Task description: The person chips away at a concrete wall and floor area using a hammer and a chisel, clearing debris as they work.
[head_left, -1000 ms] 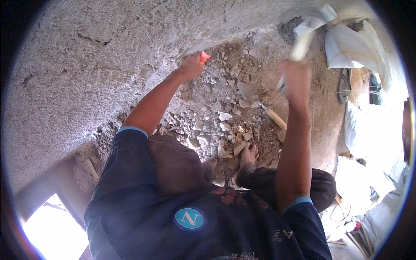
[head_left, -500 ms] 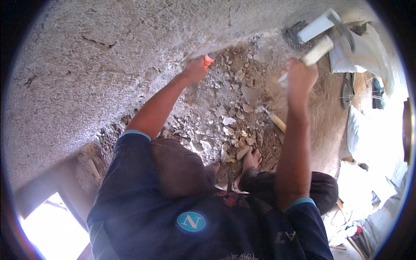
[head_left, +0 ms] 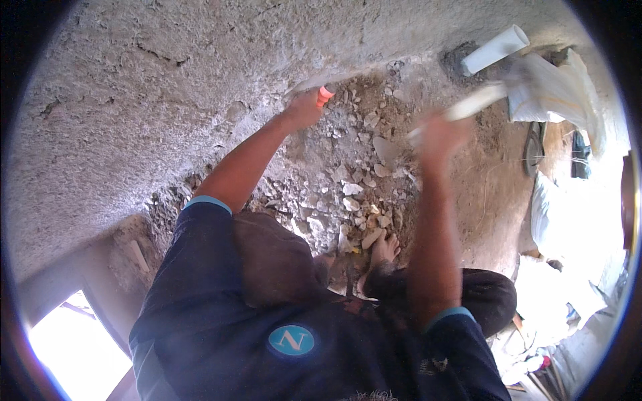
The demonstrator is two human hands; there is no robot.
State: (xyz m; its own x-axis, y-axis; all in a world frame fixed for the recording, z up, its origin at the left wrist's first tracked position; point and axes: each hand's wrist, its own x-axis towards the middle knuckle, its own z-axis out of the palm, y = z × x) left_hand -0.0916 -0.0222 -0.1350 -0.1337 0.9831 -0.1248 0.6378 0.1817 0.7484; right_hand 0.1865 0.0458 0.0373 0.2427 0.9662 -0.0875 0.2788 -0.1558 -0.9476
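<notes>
My left hand is closed round an orange-gripped chisel, close against the rough plastered wall. The chisel's dark butt end points up and right; its tip is hidden by the hand and wall. To the right, my right hand, smeared by motion, grips a hammer by its pale handle. The hammer's head is a blur at the upper right, apart from the chisel. Broken chunks and loose rubble cover the ground below both hands.
A white pipe stands tilted by the wall at the upper right, near a white sack. A dark sandal lies beneath the sack. My bare foot rests at the rubble's near edge.
My right hand has swung left and slightly down with the hammer. The forearm now covers the wooden-handled tool on the ground. My left hand keeps the chisel at nearly the same spot.
</notes>
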